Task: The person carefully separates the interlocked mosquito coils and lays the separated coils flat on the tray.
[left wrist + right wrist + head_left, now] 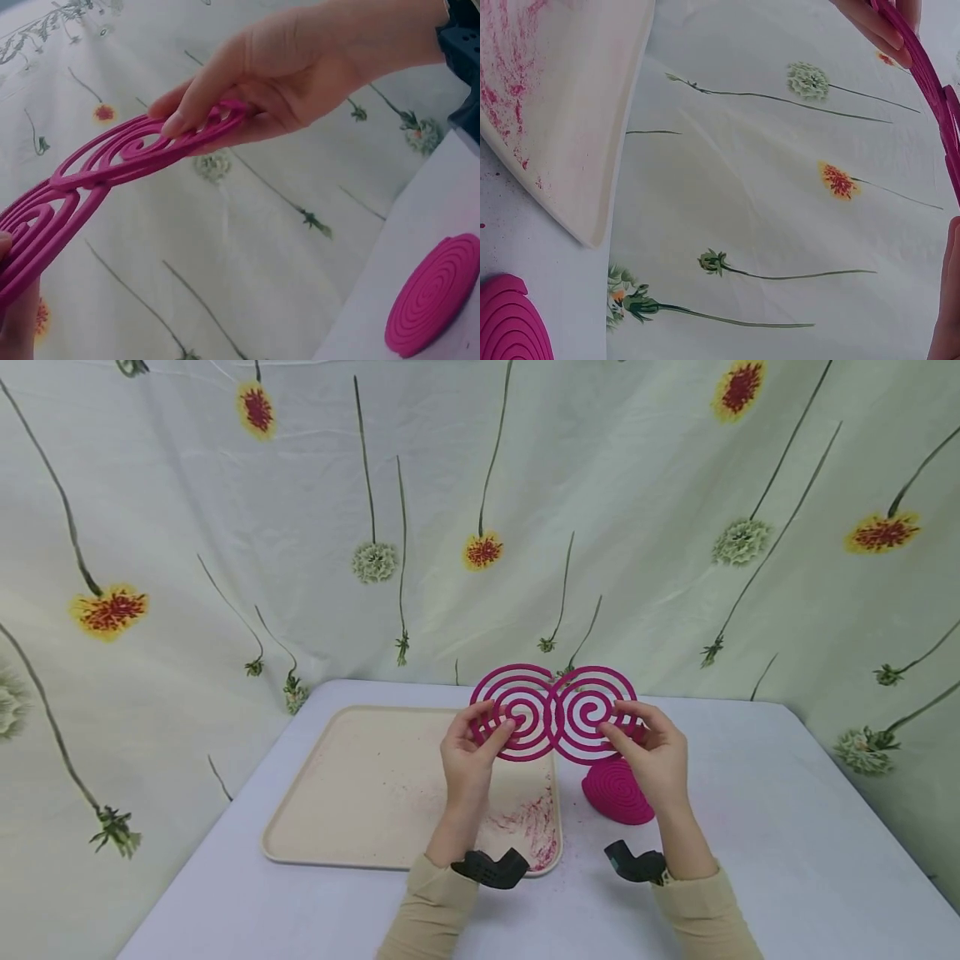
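Above tray (352, 793) and coil stack (617, 791), both hands (467, 758) (654, 758) pinch paired spirals (553, 714).

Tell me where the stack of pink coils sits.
In the head view, the stack of pink coils lies on the table, right of the tray, beneath the right hand.

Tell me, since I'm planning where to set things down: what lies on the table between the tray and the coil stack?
Only bare table with faint pink dust separates the tray from the coil stack, in the head view.
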A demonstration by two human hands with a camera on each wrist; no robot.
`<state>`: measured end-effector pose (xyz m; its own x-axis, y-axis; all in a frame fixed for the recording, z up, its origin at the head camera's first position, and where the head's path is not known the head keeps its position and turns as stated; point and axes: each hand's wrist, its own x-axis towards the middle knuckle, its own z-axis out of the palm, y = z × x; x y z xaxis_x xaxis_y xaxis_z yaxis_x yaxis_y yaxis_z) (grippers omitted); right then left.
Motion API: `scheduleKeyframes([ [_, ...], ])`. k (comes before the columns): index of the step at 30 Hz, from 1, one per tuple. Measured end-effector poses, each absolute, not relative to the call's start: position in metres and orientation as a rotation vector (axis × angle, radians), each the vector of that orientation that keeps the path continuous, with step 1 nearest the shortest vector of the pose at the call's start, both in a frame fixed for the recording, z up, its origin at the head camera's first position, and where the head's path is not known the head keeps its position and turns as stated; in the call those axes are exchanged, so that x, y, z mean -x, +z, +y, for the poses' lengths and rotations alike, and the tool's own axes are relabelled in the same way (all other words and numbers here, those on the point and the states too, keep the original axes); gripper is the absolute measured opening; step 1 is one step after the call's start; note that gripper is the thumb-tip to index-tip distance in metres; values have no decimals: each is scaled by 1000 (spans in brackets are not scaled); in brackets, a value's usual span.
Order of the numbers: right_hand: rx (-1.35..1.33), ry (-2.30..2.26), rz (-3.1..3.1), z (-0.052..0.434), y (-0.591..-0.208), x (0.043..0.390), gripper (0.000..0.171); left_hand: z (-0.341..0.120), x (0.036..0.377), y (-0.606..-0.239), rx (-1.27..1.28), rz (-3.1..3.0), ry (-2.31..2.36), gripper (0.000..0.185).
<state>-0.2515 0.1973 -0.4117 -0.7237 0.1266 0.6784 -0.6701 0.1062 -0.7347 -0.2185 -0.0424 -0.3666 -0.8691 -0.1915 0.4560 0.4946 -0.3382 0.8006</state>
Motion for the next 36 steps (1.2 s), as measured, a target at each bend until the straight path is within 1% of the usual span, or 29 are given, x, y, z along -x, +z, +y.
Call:
scheduleKeyframes([
  [5,-488,1740,-1800,180,-368,215,32,-57,220,-365,506,-1607,-2208,38],
  [9,-436,1728,-1934,178,-354,204,26,-66,222,-364,535,-1665,-2205,35],
  [12,-438,1669,-2059,184,-353,203,22,-70,222,-364,541,-1688,-2204,34],
  [14,-503,1644,-2112,190,-354,204,21,-72,223,-364,553,-1705,-2196,33],
  [20,-649,1607,-2294,200,-349,200,33,-77,224,-365,604,-1773,-2194,35],
  [24,-689,1617,-2326,201,-348,199,38,-78,223,-365,607,-1786,-2202,36],
  [30,-621,1656,-2181,189,-351,201,40,-71,223,-366,563,-1733,-2195,38],
  [36,-531,1744,-2007,176,-358,206,41,-66,223,-365,520,-1708,-2219,44],
])
